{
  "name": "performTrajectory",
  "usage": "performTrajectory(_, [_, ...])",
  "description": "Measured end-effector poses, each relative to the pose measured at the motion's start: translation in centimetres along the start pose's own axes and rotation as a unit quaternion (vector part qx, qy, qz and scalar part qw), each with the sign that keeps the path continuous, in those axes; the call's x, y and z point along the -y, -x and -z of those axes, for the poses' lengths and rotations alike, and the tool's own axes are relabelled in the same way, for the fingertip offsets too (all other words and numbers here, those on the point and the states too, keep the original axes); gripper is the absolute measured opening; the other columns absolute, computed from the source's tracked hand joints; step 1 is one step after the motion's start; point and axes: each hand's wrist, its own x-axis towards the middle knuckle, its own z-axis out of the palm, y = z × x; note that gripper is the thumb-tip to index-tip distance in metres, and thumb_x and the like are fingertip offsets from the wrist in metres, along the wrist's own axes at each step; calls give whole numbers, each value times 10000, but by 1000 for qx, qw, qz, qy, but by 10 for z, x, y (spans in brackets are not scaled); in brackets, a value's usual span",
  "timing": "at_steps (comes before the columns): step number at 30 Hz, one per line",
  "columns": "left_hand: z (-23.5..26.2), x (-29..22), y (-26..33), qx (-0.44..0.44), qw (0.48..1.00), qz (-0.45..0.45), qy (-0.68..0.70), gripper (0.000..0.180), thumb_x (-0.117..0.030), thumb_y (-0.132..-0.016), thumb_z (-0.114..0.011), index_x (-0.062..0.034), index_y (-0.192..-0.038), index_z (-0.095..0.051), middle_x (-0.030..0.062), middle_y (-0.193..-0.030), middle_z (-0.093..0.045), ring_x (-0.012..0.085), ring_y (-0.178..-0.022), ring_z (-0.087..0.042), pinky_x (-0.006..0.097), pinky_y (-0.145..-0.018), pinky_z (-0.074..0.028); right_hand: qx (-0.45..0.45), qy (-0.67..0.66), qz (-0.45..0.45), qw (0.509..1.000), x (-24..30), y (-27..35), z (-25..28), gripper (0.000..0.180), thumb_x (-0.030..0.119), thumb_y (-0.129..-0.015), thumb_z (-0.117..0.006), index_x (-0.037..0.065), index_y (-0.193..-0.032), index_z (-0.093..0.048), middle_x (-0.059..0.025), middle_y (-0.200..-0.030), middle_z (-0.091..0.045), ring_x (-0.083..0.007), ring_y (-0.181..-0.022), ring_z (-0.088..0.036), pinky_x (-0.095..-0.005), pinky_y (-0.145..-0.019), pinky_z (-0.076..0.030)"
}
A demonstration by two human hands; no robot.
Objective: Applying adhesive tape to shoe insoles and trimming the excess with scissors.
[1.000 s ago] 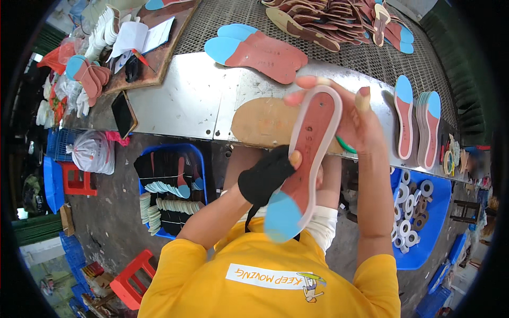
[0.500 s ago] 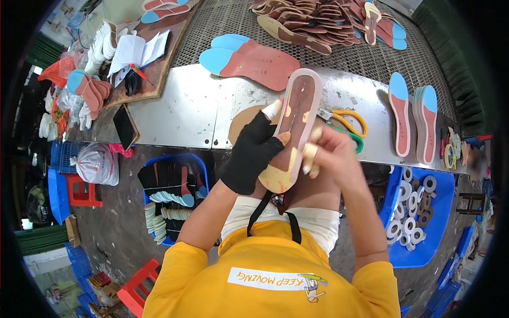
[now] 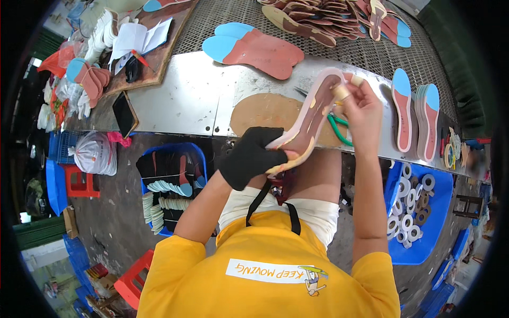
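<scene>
At the edge of the metal table [image 3: 175,108], my left hand [image 3: 250,160] grips one end of the insole [image 3: 316,123] and my right hand [image 3: 362,112] pinches the other.

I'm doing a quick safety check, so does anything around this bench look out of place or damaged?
The dark phone lies askew, its lower corner seeming to overhang the front edge of the metal bench. The held insole has uneven pale patches on its brown face, though that may be normal.
</scene>
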Motion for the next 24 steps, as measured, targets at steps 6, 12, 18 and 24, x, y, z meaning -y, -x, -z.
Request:
performTrajectory(6, [-15, -9, 2, -136, 922, -207, -297, 203, -187, -781, -670, -8, -816, -580, 164, -765, -610, 356, -668, -558, 355, -602, -447, 7, 261, 141, 955, 13, 10, -26, 979, 299, -570, -840, 63, -1397, -373, -171, -1202, -501, -260, -1013, -519, -351, -766, -472])
performTrajectory(12, [-9, -7, 8, -86, 994, -30, -55, 215, -118, -743, -743, -7, -892, -636, 54, -759, -632, 125, -660, -573, 291, -613, -441, 21, 247, 176, 953, 19, 9, -28, 691, 226, -648, -789, 40, -1262, -533, -76, -999, -598, -205, -875, -568, -317, -803, -458])
performTrajectory(18, [-7, -9, 13, -35, 998, 16, 56, 226, -103, -785, -713, 14, -966, -644, 14, -796, -640, 55, -711, -547, 254, -633, -461, 51, 173, 65, 981, 24, -6, -18, 616, 159, -710, -748, 63, -1278, -531, -73, -1048, -623, -198, -853, -585, -308, -738, -472])
performTrajectory(24, [-2, 0, 3, -45, 969, 40, 241, 393, -98, -789, -682, 9, -1156, -589, 20, -909, -656, 82, -803, -608, 247, -700, -504, -51, 385, 372, 843, -3, -19, 5, 361, -75, -675, -530, 28, -1006, -628, -145, -1213, -582, -347, -1134, -512, -454, -943, -417])
